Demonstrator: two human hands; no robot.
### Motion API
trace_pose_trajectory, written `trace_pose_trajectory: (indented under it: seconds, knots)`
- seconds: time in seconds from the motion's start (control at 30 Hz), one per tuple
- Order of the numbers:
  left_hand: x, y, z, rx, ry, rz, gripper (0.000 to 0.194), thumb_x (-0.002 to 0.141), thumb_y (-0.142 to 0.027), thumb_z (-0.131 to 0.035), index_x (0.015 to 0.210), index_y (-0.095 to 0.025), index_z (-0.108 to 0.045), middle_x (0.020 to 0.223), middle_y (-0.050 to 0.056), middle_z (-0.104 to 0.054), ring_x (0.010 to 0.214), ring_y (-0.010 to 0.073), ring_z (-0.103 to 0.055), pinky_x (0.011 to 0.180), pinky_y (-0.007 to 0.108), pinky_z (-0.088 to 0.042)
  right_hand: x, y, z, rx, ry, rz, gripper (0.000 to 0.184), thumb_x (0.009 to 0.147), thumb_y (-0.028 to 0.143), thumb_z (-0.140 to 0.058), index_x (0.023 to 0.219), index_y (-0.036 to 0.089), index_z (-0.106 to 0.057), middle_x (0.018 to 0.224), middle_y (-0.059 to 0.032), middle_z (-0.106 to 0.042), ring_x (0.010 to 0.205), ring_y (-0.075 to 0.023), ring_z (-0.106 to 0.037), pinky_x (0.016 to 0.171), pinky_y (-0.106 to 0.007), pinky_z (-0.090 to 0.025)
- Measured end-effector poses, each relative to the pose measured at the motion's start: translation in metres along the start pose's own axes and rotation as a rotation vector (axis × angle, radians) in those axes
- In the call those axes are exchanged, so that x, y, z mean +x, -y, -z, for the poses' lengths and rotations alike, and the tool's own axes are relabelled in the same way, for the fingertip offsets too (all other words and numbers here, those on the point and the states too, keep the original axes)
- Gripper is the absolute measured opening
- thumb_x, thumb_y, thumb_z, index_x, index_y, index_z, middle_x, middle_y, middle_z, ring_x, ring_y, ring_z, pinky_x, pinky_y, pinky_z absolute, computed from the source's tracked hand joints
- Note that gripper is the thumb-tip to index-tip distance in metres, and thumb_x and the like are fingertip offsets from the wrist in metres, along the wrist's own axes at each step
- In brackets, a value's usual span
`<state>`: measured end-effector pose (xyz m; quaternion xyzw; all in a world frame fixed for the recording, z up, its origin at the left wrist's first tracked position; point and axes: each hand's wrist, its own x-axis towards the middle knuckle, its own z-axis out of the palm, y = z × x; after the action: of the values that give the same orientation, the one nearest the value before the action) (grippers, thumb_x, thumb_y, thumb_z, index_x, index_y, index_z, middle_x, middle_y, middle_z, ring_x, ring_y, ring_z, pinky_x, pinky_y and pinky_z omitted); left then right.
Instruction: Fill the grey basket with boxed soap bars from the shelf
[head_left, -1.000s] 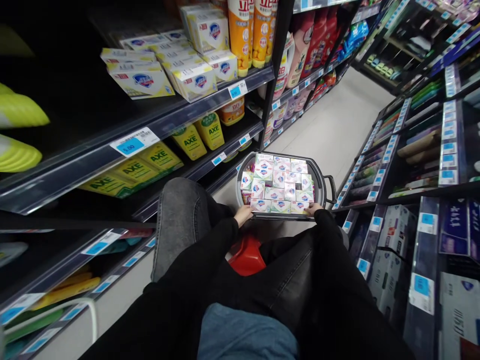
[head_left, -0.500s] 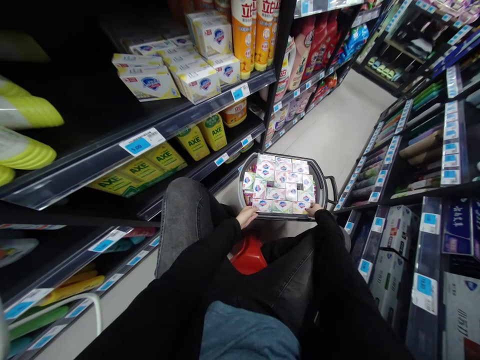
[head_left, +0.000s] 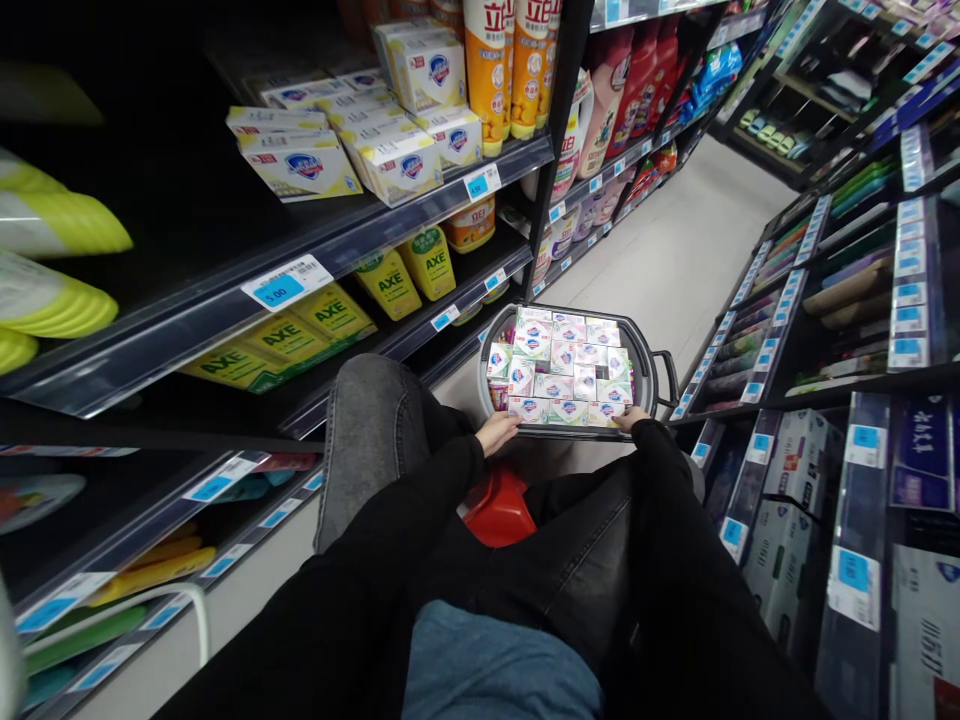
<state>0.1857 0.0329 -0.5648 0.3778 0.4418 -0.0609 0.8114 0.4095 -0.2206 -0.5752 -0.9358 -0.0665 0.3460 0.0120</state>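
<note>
A grey basket (head_left: 489,385) with a black rim stands on the floor in front of my knees, packed with white-and-pink soap boxes (head_left: 553,386). At its near side lies a row of soap boxes (head_left: 568,411). My left hand (head_left: 498,432) has its fingers closed at the left end of this row. At the right end, the fingers of my right hand (head_left: 632,418) are closed on the last box. The row sits between both hands. The undersides of my fingers are hidden. A red stool-like piece (head_left: 498,510) shows between my legs.
On the left shelf (head_left: 405,215) stand yellow-white soap boxes (head_left: 304,165) and orange bottles (head_left: 489,75). Yellow AXE packs (head_left: 390,285) fill the level below. Another shelf (head_left: 855,500) with grey boxes lies close on the right. The aisle floor (head_left: 637,235) runs ahead.
The view has shifted very slightly. Both hands stay at the ends of the near row of soap boxes.
</note>
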Motion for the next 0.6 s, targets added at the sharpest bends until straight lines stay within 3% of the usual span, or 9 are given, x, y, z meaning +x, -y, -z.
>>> trace_pose_trajectory:
  seconds: [0.17,0.37,0.6]
  knots:
    - [0.0015,-0.0006,-0.0002,-0.006,-0.005,-0.006,0.015,0.074,-0.002,-0.071,0.069,-0.013,-0.062,0.071,0.003,-0.065,0.07,0.0084,-0.06,0.075,0.018,-0.046,-0.0038,0.0018,0.0015,-0.023,0.002,-0.005,0.042,0.078,0.047,-0.072,0.101,0.011,-0.073,0.105,-0.0164,-0.075,0.094,-0.0234,-0.07,0.077,-0.026,-0.051]
    - [0.0035,0.0001,0.0003,0.007,-0.02,-0.014,0.019,0.069,-0.005,-0.078,0.067,-0.014,-0.061,0.07,0.002,-0.065,0.07,0.0097,-0.06,0.075,0.019,-0.048,-0.0066,0.0049,0.0007,-0.028,0.003,-0.001,0.039,0.079,0.041,-0.072,0.102,0.009,-0.073,0.107,-0.0176,-0.074,0.095,-0.0244,-0.07,0.078,-0.027,-0.051]
    - [0.0014,-0.0014,-0.0001,0.003,-0.019,-0.006,0.021,0.071,-0.004,-0.076,0.065,-0.014,-0.059,0.068,0.001,-0.062,0.066,0.0074,-0.057,0.072,0.017,-0.047,-0.0055,0.0072,0.0,-0.021,-0.015,-0.01,0.034,0.079,0.037,-0.073,0.102,0.011,-0.073,0.095,-0.0157,-0.075,0.096,-0.0261,-0.07,0.082,-0.029,-0.052]
